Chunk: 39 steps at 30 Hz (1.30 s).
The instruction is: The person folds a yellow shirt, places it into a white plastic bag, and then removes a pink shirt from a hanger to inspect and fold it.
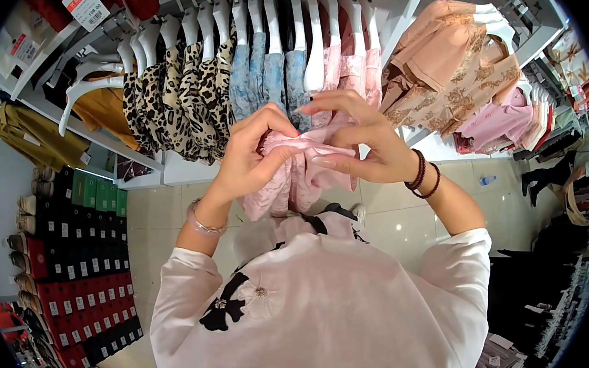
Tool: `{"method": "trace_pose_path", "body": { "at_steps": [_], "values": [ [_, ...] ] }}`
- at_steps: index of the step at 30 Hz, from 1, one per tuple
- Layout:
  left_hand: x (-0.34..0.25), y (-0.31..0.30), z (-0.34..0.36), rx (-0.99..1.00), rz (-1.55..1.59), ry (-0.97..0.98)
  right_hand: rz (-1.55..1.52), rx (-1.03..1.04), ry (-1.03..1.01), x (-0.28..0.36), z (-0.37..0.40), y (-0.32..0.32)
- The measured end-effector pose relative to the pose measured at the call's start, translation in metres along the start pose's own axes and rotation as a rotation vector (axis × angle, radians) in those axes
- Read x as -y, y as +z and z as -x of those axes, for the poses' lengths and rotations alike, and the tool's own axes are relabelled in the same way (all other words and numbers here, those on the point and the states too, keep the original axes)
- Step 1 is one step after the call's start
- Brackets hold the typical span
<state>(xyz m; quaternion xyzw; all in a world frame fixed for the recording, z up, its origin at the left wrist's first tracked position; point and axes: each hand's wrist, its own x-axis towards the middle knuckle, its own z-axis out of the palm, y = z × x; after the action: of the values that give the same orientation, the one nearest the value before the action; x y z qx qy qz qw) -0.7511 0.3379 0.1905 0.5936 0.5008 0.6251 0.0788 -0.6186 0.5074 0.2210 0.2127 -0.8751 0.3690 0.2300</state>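
Note:
A pink patterned garment [266, 189] hangs gathered in front of my chest, held up between both hands. My left hand [259, 147] pinches its upper edge between thumb and bent fingers. On the other side, my right hand [364, 137] has its thumb against the pink cloth, with the index finger arched above and the other fingers curled behind the fabric. Just beyond my fingertips, a white hanger [314, 61] hangs from the rail among pink garments [352, 64]. Part of the held cloth is hidden behind my fingers.
Leopard-print garments [177, 98] and light blue ones [272, 75] fill the curved rack ahead. Peach tops [449, 65] hang at right. Stacked shoe boxes [87, 271] with shoes stand at left. Another person [572, 168] is at far right. Pale tiles [403, 206] cover the floor.

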Motion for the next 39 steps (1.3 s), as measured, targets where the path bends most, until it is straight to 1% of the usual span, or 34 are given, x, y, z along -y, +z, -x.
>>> {"method": "trace_pose_path", "body": {
  "at_steps": [2, 5, 6, 7, 8, 11, 12, 15, 19, 20, 23, 24, 27, 28, 30, 31, 32, 35, 36, 39],
  "values": [
    [0.000, 0.001, 0.000, -0.032, 0.028, -0.008, 0.063, -0.028, 0.028, 0.001, 0.000, 0.008],
    [-0.002, 0.004, 0.001, -0.058, 0.041, -0.046, -0.075, 0.090, 0.350, 0.006, 0.001, 0.003],
    [-0.001, 0.005, 0.002, -0.057, 0.025, -0.049, -0.117, -0.035, 0.220, 0.002, 0.000, 0.009],
    [0.001, 0.006, 0.003, -0.056, 0.009, -0.051, -0.093, -0.064, 0.203, 0.004, -0.001, 0.009],
    [0.004, 0.003, 0.006, -0.011, -0.007, -0.069, -0.069, -0.093, 0.186, 0.008, -0.003, 0.007],
    [0.004, 0.012, 0.003, -0.045, -0.129, 0.118, -0.044, -0.126, 0.168, 0.014, -0.006, 0.000],
    [0.007, 0.011, 0.004, -0.014, -0.211, 0.191, -0.043, -0.128, 0.166, 0.015, -0.007, -0.002],
    [0.008, 0.021, 0.010, -0.071, -0.335, 0.173, -0.014, -0.146, 0.225, 0.020, -0.009, -0.013],
    [0.029, 0.032, 0.027, -0.066, -0.528, 0.155, 0.049, -0.221, 0.206, 0.029, -0.016, -0.023],
    [0.034, 0.037, 0.032, -0.025, -0.484, -0.007, 0.074, -0.213, 0.156, 0.024, -0.015, -0.027],
    [0.058, 0.039, 0.039, 0.066, -0.252, -0.107, 0.043, -0.186, 0.190, 0.028, -0.017, -0.037],
    [0.056, 0.038, 0.037, 0.030, -0.168, -0.175, 0.053, -0.151, 0.154, 0.028, -0.019, -0.041],
    [0.074, 0.011, 0.037, 0.034, -0.007, -0.212, 0.033, 0.021, 0.188, 0.034, -0.017, -0.059],
    [0.073, -0.002, 0.037, 0.030, -0.013, -0.248, 0.099, 0.105, 0.126, 0.030, -0.015, -0.068],
    [0.062, -0.025, 0.031, 0.020, -0.027, -0.319, 0.148, 0.203, 0.160, 0.024, -0.009, -0.084],
    [0.060, -0.029, 0.028, -0.015, -0.083, -0.236, 0.172, 0.254, 0.175, 0.022, -0.006, -0.089],
    [0.055, -0.033, 0.026, -0.032, -0.111, -0.225, 0.162, 0.221, 0.177, 0.019, -0.002, -0.089],
    [0.045, -0.040, 0.018, -0.079, -0.240, -0.162, 0.287, 0.277, 0.165, 0.015, 0.001, -0.094],
    [0.042, -0.041, 0.016, -0.094, -0.292, -0.135, 0.332, 0.284, 0.214, 0.012, 0.004, -0.095],
    [0.033, -0.049, 0.013, 0.027, -0.370, -0.045, 0.331, 0.185, 0.288, 0.011, 0.008, -0.097]
  ]
}}
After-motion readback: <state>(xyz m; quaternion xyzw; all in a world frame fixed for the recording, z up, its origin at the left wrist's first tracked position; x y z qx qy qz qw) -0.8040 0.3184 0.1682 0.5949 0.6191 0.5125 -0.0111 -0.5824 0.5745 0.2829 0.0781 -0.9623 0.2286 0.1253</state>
